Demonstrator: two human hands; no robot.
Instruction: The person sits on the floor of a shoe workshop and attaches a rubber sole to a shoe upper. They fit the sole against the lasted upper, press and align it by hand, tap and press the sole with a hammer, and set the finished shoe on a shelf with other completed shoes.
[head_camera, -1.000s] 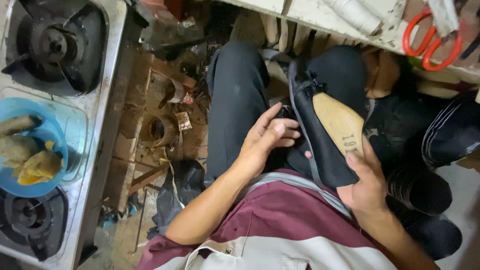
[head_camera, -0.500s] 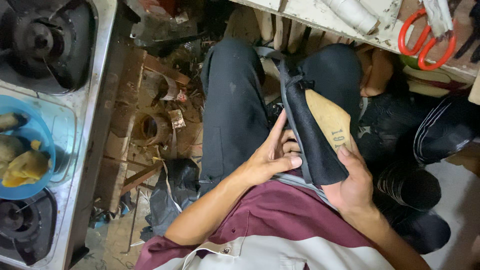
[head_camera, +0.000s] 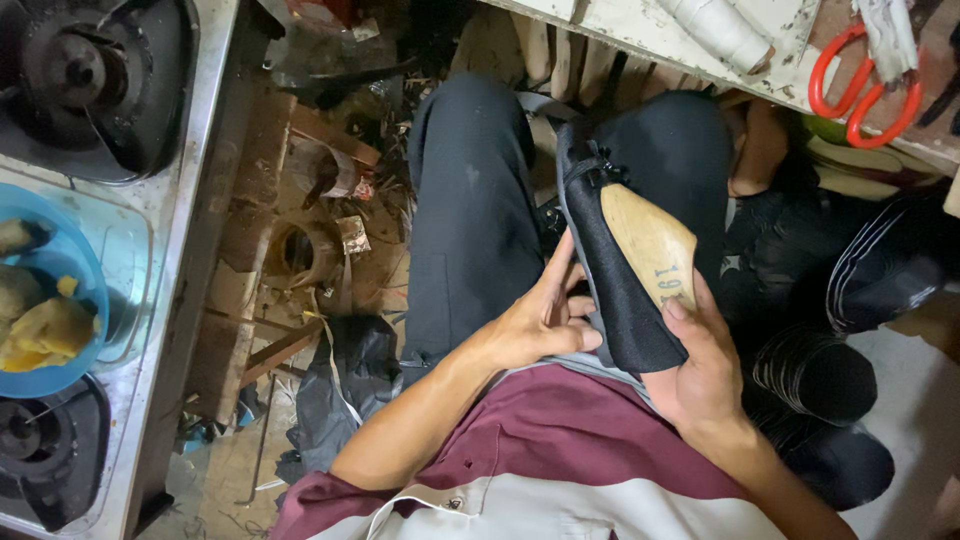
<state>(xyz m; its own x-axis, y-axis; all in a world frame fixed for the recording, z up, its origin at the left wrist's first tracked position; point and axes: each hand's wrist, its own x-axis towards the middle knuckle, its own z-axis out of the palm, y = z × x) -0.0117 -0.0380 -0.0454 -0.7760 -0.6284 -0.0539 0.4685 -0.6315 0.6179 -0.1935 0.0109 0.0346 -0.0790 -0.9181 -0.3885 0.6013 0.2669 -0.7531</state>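
Note:
A black fabric shoe upper (head_camera: 615, 290) is stretched over a tan wooden shoe last (head_camera: 648, 240) and rests on my lap, toe pointing away from me. My right hand (head_camera: 700, 370) grips its heel end from below and the right side. My left hand (head_camera: 545, 315) presses against the upper's left edge, fingers curled on the fabric. My legs in dark trousers (head_camera: 470, 200) lie under the work.
A gas stove (head_camera: 90, 120) with two burners runs along the left, with a blue bowl of food (head_camera: 40, 300) on it. Scrap, tape rolls and a black cloth (head_camera: 340, 390) litter the floor. Red-handled scissors (head_camera: 860, 85) lie on a white bench at top right.
The shoe has shifted slightly lower on my lap and my left hand's fingers have slid along its left edge. My right hand keeps its grip.

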